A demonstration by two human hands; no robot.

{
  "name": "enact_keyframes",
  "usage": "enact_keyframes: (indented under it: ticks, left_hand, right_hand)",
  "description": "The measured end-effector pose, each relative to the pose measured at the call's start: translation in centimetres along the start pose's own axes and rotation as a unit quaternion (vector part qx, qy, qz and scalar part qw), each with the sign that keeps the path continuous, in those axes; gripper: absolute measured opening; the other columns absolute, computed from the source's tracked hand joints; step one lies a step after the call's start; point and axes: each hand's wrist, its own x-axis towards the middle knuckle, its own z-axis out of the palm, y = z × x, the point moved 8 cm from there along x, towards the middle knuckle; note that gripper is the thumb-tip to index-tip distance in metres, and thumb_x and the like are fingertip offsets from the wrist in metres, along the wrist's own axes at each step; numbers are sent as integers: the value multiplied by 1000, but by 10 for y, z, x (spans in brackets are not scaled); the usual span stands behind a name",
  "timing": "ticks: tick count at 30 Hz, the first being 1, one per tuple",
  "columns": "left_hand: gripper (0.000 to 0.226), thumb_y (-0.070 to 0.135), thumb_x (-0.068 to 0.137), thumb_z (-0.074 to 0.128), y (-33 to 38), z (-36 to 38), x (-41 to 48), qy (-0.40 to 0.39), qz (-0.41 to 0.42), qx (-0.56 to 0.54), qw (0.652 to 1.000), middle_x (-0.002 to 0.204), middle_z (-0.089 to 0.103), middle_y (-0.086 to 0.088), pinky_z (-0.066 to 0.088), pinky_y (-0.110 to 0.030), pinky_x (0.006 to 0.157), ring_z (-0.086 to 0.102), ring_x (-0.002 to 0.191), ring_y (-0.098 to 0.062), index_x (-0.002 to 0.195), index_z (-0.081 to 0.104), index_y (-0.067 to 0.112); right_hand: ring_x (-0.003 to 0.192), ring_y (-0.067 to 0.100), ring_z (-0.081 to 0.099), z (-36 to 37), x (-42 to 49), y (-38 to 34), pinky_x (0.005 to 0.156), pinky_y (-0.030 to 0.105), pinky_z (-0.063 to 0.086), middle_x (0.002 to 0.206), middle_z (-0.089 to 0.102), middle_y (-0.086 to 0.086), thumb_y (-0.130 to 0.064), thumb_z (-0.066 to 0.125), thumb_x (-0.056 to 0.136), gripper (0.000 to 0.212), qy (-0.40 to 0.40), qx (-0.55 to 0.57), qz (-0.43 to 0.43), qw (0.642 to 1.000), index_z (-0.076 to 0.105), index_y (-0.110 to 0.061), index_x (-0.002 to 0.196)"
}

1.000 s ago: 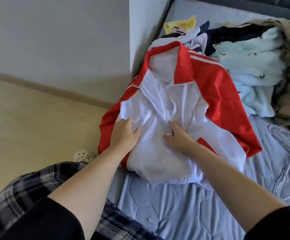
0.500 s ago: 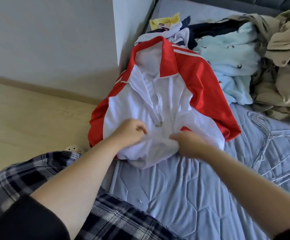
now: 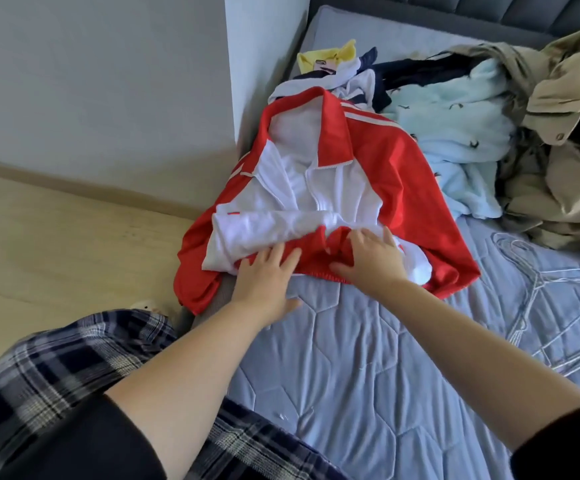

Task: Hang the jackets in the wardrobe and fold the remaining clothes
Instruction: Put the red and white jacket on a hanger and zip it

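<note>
1. Jacket [image 3: 378, 168], red with a white front and a zip up the middle, lies spread on the bed [image 3: 368, 358], collar toward 12 o'clock and hem toward 6 o'clock; its left edge hangs over the side of the bed.
2. Its lower part is folded up, so a band of white cloth runs across the front with red cloth bunched just below it.
3. Left hand [image 3: 264, 275] lies flat at the hem, fingers spread and straight, tips pressing the fold, heel of the palm on the bed; it pinches nothing.
4. Right hand [image 3: 371, 261] sits just beside it at 3 o'clock, fingers spread over the bunched red cloth; whether the fingertips curl into the cloth cannot be told.
5. Pile of clothes [image 3: 461, 109] lies at 1 o'clock from the jacket, touching its shoulder: a pale blue fleece, dark garments and a yellow piece at the far end.
6. Beige coat [image 3: 572, 140] is heaped at 2 o'clock against the pile.
7. Wire hangers [image 3: 537, 292] lie on the bed at 3 o'clock from the hands, well apart from the jacket.
8. Checked trousers [image 3: 74, 368] show at 7 o'clock, beside the wooden floor [image 3: 56, 237].
</note>
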Motion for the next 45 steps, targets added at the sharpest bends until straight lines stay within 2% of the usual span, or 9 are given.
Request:
enact_keyframes:
  ticks: [4, 11, 20, 24, 28, 32, 37, 42, 45]
  left_hand:
    - [102, 57, 76, 67, -31, 22, 10, -42, -82, -41, 995, 152, 23, -6, 36, -43, 106, 30, 135, -28, 151, 7, 25]
    - [49, 16, 89, 56, -38, 10, 24, 9, -65, -98, 993, 114, 61, -8, 45, -37, 79, 56, 104, -30, 136, 41, 18]
    - [38, 53, 78, 69, -11, 33, -32, -509, 25, -195, 838, 82, 72, 1, 55, -32, 72, 69, 73, -16, 91, 69, 17]
    - [32, 52, 85, 60, 16, 1, 3, -164, -2, -311, 936, 73, 64, 9, 43, -23, 60, 59, 67, -6, 76, 65, 22]
    - [47, 52, 80, 64, 53, -4, 5, -33, 98, -191, 976, 119, 53, 3, 42, -34, 90, 47, 113, -18, 114, 57, 19]
    - [28, 41, 84, 56, 59, 24, 2, -185, 60, -192, 962, 97, 60, 5, 39, -29, 64, 57, 88, -18, 106, 53, 25]
    - [57, 61, 92, 41, 73, 58, -30, -484, -89, -289, 821, 50, 61, -3, 36, -19, 45, 49, 39, -13, 66, 58, 13]
    - [25, 27, 90, 49, 86, -4, 19, 11, 26, -202, 979, 72, 55, 3, 33, -29, 58, 56, 81, -25, 67, 55, 19]
    - [34, 23, 89, 52, 112, 3, 28, -4, 94, -162, 982, 124, 55, -2, 37, -35, 96, 44, 120, -24, 122, 60, 17]
  right_hand:
    - [147, 25, 8, 39, -12, -9, 112, 61, -6, 157, 18, 9, -65, 55, 78, 92, -106, -181, -73, 975, 26, -10, 146]
    - [117, 23, 46, 23, 11, -27, 99, 36, 33, 123, 51, 2, -23, 62, 81, 42, -95, -165, -112, 975, 52, -19, 122]
    - [79, -5, 59, 4, -51, -27, 75, 9, 42, 86, 67, -19, -40, 69, 81, 22, -433, 125, -158, 879, 70, -29, 100]
    - [112, 12, 48, -1, -46, 9, 96, 20, 38, 122, 53, -9, -59, 74, 69, 62, -199, 101, -60, 973, 58, -28, 121]
    - [138, 28, 26, 38, -81, 10, 101, 47, 40, 149, 24, 5, -45, 76, 69, 87, -225, -67, -72, 969, 29, -26, 141]
    - [98, 25, 59, 15, -76, 19, 77, 31, 47, 100, 59, 0, -31, 71, 73, 35, -183, 40, -48, 981, 53, -23, 102]
    - [100, 8, 51, 17, -104, 52, 83, 25, 39, 115, 61, -9, -49, 66, 82, 42, -530, -35, -67, 845, 64, -26, 117]
    - [72, 22, 62, 13, -65, 87, 75, 36, 54, 77, 69, 7, -22, 58, 88, 23, -187, 302, 143, 923, 71, -3, 83]
    - [84, 25, 59, 12, -70, 121, 74, 38, 51, 89, 67, 6, -11, 50, 83, 19, 23, 294, 236, 926, 69, -5, 85]
